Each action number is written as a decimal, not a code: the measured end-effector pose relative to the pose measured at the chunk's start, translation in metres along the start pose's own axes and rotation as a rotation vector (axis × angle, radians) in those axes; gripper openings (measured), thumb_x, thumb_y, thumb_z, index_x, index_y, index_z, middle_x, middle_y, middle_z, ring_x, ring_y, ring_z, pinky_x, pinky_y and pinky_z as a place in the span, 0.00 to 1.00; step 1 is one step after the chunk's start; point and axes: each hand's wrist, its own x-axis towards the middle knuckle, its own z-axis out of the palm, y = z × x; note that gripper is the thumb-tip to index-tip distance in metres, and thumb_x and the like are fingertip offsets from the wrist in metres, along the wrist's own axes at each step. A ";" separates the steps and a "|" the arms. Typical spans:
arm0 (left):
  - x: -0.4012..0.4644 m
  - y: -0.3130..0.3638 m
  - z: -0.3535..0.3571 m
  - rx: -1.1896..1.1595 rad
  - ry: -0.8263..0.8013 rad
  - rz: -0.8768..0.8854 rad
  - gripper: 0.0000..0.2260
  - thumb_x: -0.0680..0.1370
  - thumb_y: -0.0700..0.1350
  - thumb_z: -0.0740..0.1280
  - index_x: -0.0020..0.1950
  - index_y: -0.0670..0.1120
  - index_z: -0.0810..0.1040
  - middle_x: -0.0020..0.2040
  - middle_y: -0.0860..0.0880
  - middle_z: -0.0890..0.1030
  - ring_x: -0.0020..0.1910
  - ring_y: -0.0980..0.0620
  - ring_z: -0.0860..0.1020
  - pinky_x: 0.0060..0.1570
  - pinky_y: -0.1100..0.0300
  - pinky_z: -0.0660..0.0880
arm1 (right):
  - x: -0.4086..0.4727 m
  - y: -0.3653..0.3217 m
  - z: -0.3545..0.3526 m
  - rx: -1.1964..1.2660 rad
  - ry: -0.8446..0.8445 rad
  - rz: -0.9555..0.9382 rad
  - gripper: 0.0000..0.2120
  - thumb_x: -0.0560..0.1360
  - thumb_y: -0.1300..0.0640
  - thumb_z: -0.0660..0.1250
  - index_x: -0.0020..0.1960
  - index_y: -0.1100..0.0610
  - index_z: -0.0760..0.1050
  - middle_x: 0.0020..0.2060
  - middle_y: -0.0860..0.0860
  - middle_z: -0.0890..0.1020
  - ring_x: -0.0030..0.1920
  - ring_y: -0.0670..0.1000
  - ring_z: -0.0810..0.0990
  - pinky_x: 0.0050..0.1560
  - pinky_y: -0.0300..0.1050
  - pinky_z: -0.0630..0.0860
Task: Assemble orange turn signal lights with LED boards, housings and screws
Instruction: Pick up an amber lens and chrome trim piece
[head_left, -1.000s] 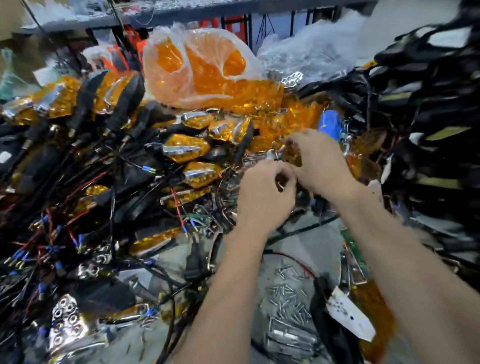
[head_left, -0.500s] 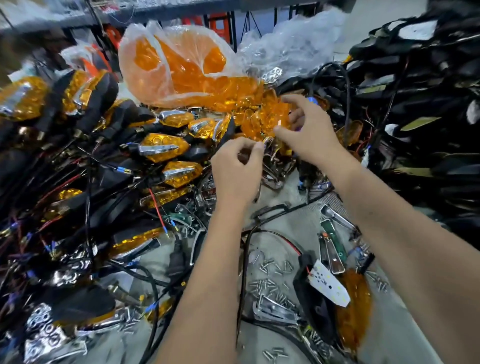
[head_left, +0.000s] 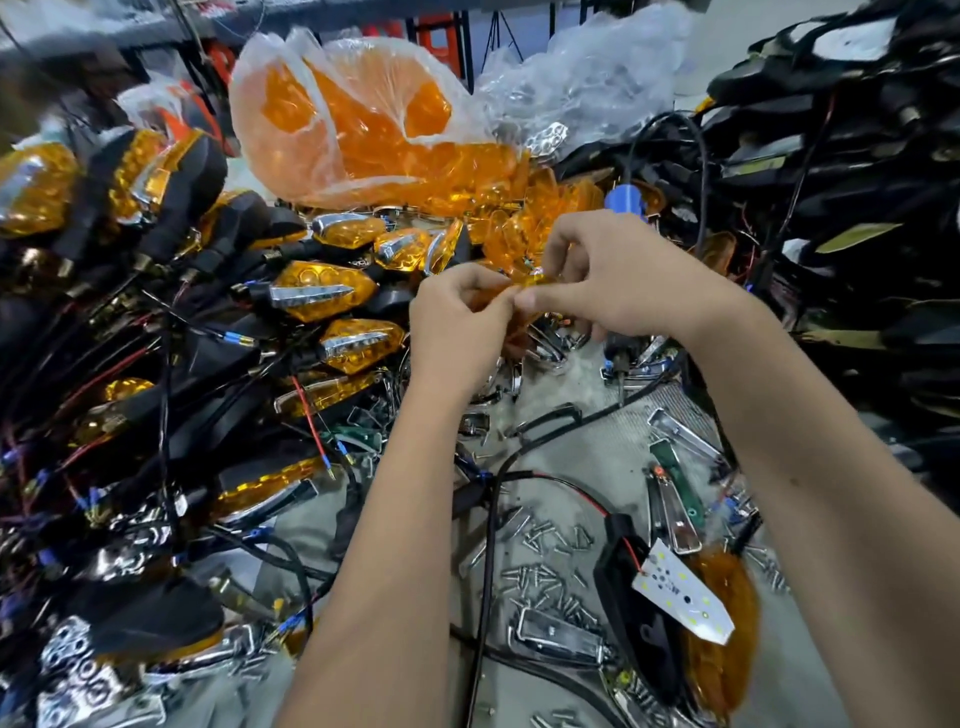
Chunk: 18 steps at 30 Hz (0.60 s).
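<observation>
Pinching one orange lens (head_left: 524, 291) together, both hands' fingers (head_left: 530, 297) hover above the screw-strewn grey bench (head_left: 582, 447).

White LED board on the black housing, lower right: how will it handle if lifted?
The LED board looks thin and flat, so probably light and stiff. A red wire runs to its corner, so it likely stays tethered to the black housing. It sits tilted on the edge and may slip if nudged.

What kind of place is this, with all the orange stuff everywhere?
Probably a small workshop where turn signal lights get put together by hand. A clear bag of orange lenses sits at the back, finished lights with wires are piled on the left, and loose screws lie scattered on the work surface.
</observation>
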 end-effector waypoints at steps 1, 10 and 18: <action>0.002 -0.002 -0.001 0.019 0.039 -0.009 0.04 0.77 0.43 0.75 0.45 0.49 0.83 0.42 0.48 0.86 0.41 0.48 0.86 0.43 0.44 0.85 | -0.001 -0.003 -0.001 -0.053 -0.063 0.013 0.18 0.74 0.46 0.78 0.51 0.55 0.74 0.35 0.53 0.84 0.28 0.49 0.84 0.29 0.48 0.83; 0.005 -0.002 -0.009 -0.369 0.073 -0.190 0.16 0.78 0.25 0.61 0.55 0.44 0.75 0.56 0.36 0.80 0.36 0.46 0.87 0.39 0.58 0.83 | -0.008 -0.014 0.012 -0.226 -0.649 0.097 0.08 0.71 0.55 0.82 0.45 0.53 0.83 0.29 0.47 0.84 0.30 0.49 0.83 0.33 0.41 0.80; 0.002 -0.005 -0.006 -0.361 -0.007 -0.216 0.14 0.74 0.34 0.73 0.56 0.48 0.83 0.59 0.41 0.83 0.50 0.48 0.85 0.52 0.51 0.82 | -0.002 -0.001 0.013 -0.216 -0.522 -0.097 0.03 0.74 0.56 0.78 0.44 0.49 0.86 0.34 0.43 0.84 0.32 0.40 0.78 0.36 0.36 0.75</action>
